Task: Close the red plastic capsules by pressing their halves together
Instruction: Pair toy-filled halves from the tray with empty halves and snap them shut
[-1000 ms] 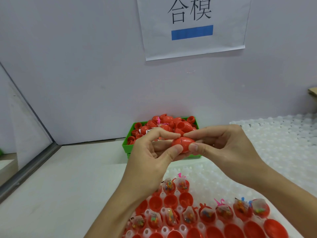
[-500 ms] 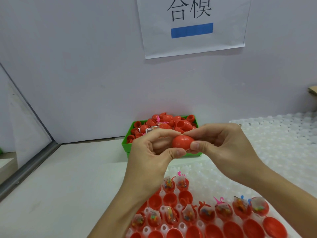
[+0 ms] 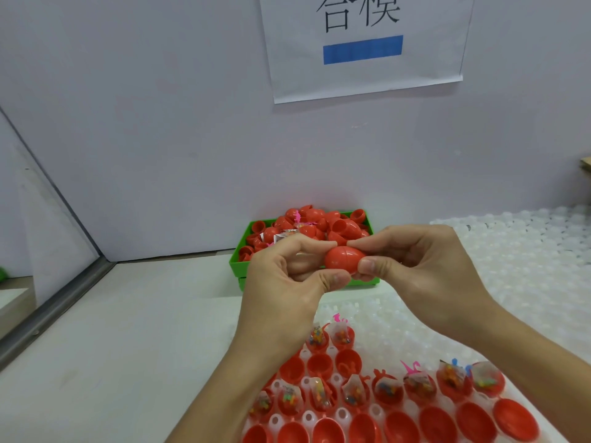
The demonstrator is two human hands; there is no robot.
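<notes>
A red egg-shaped capsule [image 3: 343, 259] is held sideways above the table, its two halves joined with a seam showing. My left hand [image 3: 287, 282] pinches its left end between thumb and fingers. My right hand [image 3: 419, 263] pinches its right end with thumb and forefinger. Below my hands, open red capsule halves [image 3: 351, 391] sit in a white holed tray [image 3: 377, 318]; several hold small bags of coloured toys, others are bare.
A green bin [image 3: 236, 265] heaped with red capsules [image 3: 319, 227] stands against the back wall behind my hands. More white bumpy tray [image 3: 524, 251] spreads to the right. A paper sign [image 3: 364, 43] hangs on the wall. A metal rail [image 3: 57, 302] runs along the left.
The capsule has turned in my fingers from end-on to sideways, and both hands have shifted slightly. Both hands keep their pinch on it.
</notes>
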